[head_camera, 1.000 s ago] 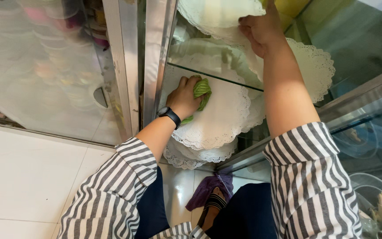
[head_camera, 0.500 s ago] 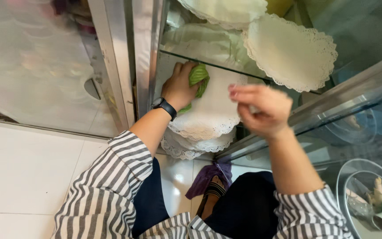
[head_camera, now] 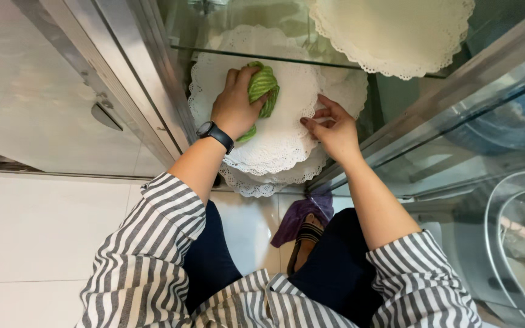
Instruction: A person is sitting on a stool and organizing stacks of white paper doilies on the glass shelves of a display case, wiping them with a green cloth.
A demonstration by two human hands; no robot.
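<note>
1. Your left hand (head_camera: 233, 104) is closed over a green cloth (head_camera: 263, 90), with the thumb and fingers wrapped round the wad, pressing it down on a white lace doily (head_camera: 287, 130).
2. The cloth sits at the centre of the view, a little toward 12 o'clock; its ribbed green folds stick out at 2 o'clock of your left hand, and a small green tail shows at 5 o'clock of it.
3. A black wristwatch (head_camera: 215, 135) is strapped on your left wrist, at 7 o'clock from the cloth.
4. Your right hand (head_camera: 335, 129) is open, fingers spread and slightly bent, and it grips nothing; its fingertips (head_camera: 305, 123) touch the doily at 3 o'clock of the cloth.
5. The doily lies on a glass shelf inside a display cabinet; a second scalloped doily (head_camera: 251, 185) shows beneath it, peeking out at 6 o'clock.
6. Another round lace doily (head_camera: 396, 36) rests on a higher glass shelf (head_camera: 214, 51) at 1 o'clock, well apart from both hands.
7. The metal cabinet frame (head_camera: 153, 79) runs along at 10 o'clock of your left hand.
8. Both striped sleeves (head_camera: 153, 243) fill the view at 6 o'clock, above a white tiled floor (head_camera: 44, 231).
9. A sandalled foot (head_camera: 305, 234) stands at 6 o'clock, beneath your right forearm.
</note>
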